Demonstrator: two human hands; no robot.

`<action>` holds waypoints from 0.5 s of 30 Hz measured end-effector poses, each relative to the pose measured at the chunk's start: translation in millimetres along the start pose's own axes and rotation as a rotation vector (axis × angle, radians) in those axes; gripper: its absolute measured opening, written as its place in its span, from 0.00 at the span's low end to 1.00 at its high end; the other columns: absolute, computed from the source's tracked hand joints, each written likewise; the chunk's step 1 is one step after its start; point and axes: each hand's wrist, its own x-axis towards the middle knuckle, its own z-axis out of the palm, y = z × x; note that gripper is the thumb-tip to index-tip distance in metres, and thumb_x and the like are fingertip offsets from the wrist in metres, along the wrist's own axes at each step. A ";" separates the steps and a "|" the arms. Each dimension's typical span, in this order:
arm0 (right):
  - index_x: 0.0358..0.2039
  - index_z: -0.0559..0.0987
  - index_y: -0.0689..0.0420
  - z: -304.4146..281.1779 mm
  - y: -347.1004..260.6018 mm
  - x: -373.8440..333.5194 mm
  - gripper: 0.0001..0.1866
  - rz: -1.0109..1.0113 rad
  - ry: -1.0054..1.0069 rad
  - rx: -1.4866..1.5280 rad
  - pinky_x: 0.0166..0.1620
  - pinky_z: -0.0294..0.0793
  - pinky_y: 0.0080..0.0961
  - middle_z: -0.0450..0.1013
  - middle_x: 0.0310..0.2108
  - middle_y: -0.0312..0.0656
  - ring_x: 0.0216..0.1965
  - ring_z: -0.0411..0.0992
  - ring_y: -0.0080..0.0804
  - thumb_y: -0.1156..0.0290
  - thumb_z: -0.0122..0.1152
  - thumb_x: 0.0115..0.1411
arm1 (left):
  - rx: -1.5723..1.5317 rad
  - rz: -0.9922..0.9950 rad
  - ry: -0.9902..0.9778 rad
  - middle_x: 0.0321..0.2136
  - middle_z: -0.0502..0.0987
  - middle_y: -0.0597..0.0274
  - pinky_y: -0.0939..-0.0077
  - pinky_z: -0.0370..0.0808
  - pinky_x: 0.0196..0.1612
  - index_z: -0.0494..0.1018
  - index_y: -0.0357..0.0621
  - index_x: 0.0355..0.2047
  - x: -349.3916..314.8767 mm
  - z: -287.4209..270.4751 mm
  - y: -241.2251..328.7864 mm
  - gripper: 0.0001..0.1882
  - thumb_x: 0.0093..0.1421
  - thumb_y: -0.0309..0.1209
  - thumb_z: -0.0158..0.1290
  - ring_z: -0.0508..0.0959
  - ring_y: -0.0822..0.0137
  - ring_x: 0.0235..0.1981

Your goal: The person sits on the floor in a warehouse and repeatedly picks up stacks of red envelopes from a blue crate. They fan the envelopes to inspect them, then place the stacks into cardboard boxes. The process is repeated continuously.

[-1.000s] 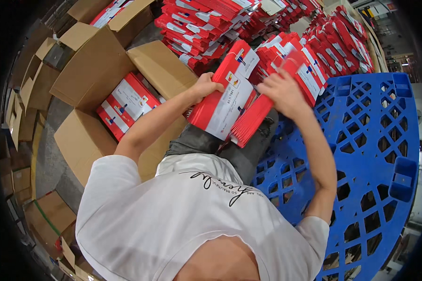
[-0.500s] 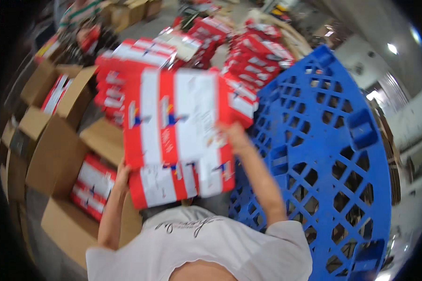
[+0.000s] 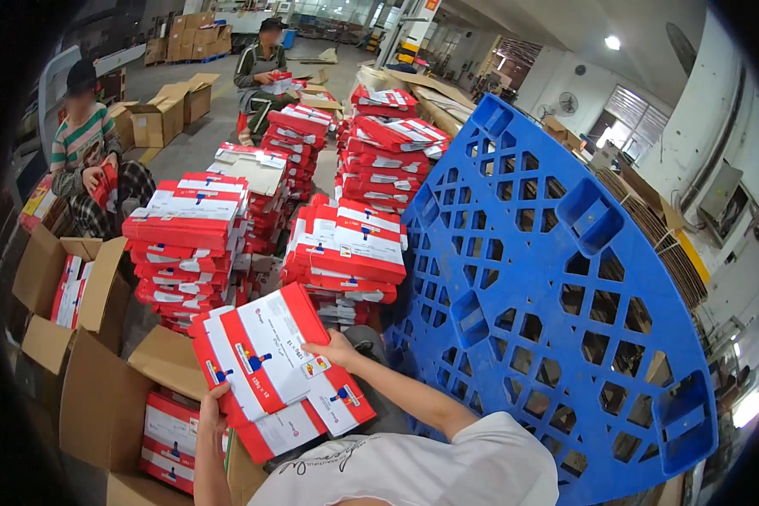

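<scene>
In front of my body is a loose bundle of flat red-and-white printed cartons (image 3: 261,337), tilted, with the lower ones fanned out toward me. At its left edge my left hand (image 3: 212,409) is closed, gripping the cartons. My right hand (image 3: 333,347) is closed on the right side of the upper cartons, fingers over the printed face. To the left, an open brown cardboard box (image 3: 101,405) holds similar red-and-white cartons (image 3: 170,438). Beyond the bundle rise a left stack (image 3: 181,215) and a right stack (image 3: 346,244) of such cartons.
A large blue plastic pallet (image 3: 514,295) stands on edge at my right. Another open box (image 3: 110,287) with cartons is farther left. A co-worker in a striped top (image 3: 84,160) sits at far left; another person (image 3: 261,72) sits behind the stacks. More stacks (image 3: 388,160) stand beyond.
The bundle has come down and nearer my body, turning, with both hands still on it. The view has tilted up, showing more of the room and both co-workers.
</scene>
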 end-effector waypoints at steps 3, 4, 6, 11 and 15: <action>0.61 0.72 0.68 14.8 1.0 -4.7 0.48 -0.075 0.128 -0.484 0.61 0.72 0.38 0.74 0.57 0.58 0.59 0.73 0.41 0.47 0.81 0.50 | -0.025 -0.037 0.104 0.44 0.83 0.55 0.58 0.81 0.51 0.75 0.40 0.52 2.2 -11.9 -2.1 0.23 0.54 0.29 0.58 0.84 0.58 0.44; 0.63 0.69 0.69 10.9 7.5 3.1 0.51 -0.114 0.094 -0.282 0.62 0.71 0.38 0.73 0.59 0.59 0.60 0.72 0.41 0.47 0.81 0.50 | -0.059 -0.007 0.070 0.43 0.83 0.56 0.59 0.81 0.52 0.75 0.40 0.51 8.1 -11.7 -7.3 0.23 0.54 0.29 0.58 0.84 0.58 0.43; 0.68 0.63 0.70 6.4 36.7 12.8 0.56 -0.156 0.023 0.122 0.64 0.68 0.38 0.71 0.61 0.59 0.63 0.69 0.41 0.47 0.81 0.50 | -0.128 0.029 0.017 0.42 0.83 0.57 0.59 0.81 0.52 0.75 0.40 0.51 13.6 -11.7 -19.1 0.23 0.53 0.30 0.58 0.84 0.59 0.43; 0.51 0.75 0.55 15.8 5.1 5.3 0.20 0.080 -0.157 0.395 0.34 0.79 0.31 0.76 0.34 0.34 0.32 0.76 0.26 0.58 0.69 0.65 | -0.052 0.022 0.116 0.32 0.81 0.63 0.66 0.80 0.44 0.79 0.46 0.33 6.6 -21.1 -22.0 0.11 0.50 0.36 0.58 0.81 0.65 0.34; 0.53 0.79 0.57 20.6 39.7 13.4 0.28 0.366 -0.281 0.546 0.43 0.82 0.34 0.81 0.41 0.38 0.38 0.81 0.30 0.48 0.66 0.65 | 0.024 -0.065 0.090 0.37 0.83 0.59 0.63 0.82 0.48 0.78 0.42 0.43 26.2 -40.0 -23.8 0.18 0.53 0.35 0.58 0.84 0.63 0.37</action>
